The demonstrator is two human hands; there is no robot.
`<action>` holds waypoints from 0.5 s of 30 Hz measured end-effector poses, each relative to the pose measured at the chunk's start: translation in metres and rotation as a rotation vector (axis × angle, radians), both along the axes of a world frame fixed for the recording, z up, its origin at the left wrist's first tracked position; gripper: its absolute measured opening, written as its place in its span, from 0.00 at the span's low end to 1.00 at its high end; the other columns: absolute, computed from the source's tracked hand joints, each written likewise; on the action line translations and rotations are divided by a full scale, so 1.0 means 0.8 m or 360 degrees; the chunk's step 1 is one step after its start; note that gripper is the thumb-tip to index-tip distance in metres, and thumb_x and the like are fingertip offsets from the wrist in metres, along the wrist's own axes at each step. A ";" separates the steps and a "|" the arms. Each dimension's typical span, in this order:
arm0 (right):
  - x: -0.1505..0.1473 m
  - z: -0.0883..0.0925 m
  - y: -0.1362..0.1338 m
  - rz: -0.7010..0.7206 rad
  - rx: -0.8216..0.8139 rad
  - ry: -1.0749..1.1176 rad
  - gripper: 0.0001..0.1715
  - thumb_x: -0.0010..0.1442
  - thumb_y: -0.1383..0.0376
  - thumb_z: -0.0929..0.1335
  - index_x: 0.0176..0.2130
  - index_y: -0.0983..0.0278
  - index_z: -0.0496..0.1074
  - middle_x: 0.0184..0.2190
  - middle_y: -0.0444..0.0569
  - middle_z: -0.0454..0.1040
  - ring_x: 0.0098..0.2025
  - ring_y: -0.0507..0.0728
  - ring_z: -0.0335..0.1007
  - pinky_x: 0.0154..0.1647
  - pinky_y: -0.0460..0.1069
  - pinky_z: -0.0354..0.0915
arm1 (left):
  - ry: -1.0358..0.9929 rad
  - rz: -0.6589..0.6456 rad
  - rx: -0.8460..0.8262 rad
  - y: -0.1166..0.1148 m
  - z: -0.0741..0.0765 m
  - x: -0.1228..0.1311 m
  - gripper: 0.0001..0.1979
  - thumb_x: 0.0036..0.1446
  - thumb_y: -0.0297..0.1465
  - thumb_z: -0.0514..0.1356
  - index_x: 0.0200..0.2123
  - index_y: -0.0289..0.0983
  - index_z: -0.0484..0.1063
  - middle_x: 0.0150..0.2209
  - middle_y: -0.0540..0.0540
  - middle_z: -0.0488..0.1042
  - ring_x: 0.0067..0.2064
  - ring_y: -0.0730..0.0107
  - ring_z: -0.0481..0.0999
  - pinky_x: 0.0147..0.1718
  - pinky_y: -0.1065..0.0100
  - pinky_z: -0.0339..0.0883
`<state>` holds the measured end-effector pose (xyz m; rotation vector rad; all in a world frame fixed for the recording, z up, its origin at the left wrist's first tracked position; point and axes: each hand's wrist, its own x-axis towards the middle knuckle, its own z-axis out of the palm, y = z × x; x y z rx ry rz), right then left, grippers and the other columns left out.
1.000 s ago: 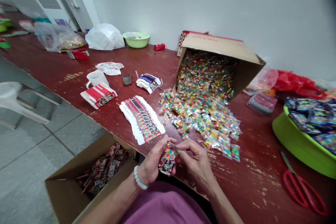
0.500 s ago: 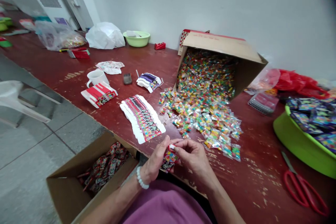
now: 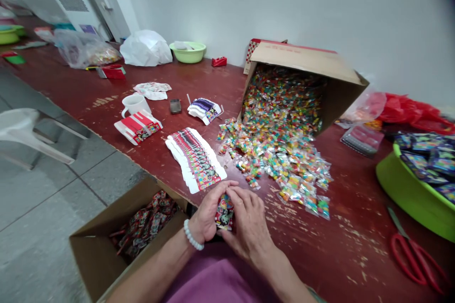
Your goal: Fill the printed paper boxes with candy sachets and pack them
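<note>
The small printed box [image 3: 224,213] is between the two hands, nearer to the person than the fanned stack of flat cartons [image 3: 195,158] and a little to the right of it. The left hand [image 3: 205,215] is half closed and cups the box from its left side. The right hand [image 3: 249,220] is also half closed; its fingers bend over the top end and the thumb is near the bottom end, so both hands have hold of it. In my judgement, the step in hand is pressing the top end of this box shut. The flap is under the fingers, so I cannot tell whether it is fully tucked. The next move calls for firm, even pressure at that end, without crushing the sides, and then for one hand to let go.

On the surface [image 3: 351,246], to the right of the fanned stack, lies a heap of small candy bags [image 3: 280,161], spilling from a tipped cardboard box [image 3: 302,59]. Lower than the fanned stack and to its left stands an open carton [image 3: 85,260], with red and dark packets [image 3: 149,222] inside.
</note>
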<state>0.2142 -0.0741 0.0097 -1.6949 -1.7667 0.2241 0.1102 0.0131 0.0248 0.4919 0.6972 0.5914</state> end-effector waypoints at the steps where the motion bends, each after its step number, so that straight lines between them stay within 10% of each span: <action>1: -0.003 0.000 0.004 0.0000 -0.0008 -0.0027 0.49 0.45 0.68 0.73 0.64 0.63 0.57 0.58 0.60 0.66 0.57 0.70 0.60 0.58 0.66 0.57 | 0.0025 0.0026 0.0041 -0.001 0.000 -0.002 0.14 0.54 0.34 0.64 0.44 0.35 0.75 0.42 0.46 0.80 0.44 0.63 0.79 0.47 0.67 0.69; 9: -0.023 0.001 0.052 0.0396 -0.0027 0.0259 0.55 0.46 0.54 0.76 0.65 0.60 0.52 0.58 0.57 0.66 0.56 0.67 0.63 0.54 0.59 0.63 | 0.0526 0.0038 0.0285 0.012 -0.001 -0.090 0.23 0.59 0.47 0.59 0.51 0.37 0.71 0.32 0.46 0.78 0.23 0.70 0.74 0.24 0.69 0.68; 15: -0.002 -0.031 0.113 -0.0254 -0.0055 -0.0035 0.28 0.61 0.61 0.69 0.58 0.65 0.64 0.50 0.62 0.69 0.51 0.67 0.66 0.50 0.61 0.65 | 0.1874 0.0150 0.1140 0.055 -0.016 -0.230 0.27 0.56 0.54 0.57 0.47 0.40 0.75 0.50 0.42 0.77 0.54 0.50 0.73 0.51 0.57 0.67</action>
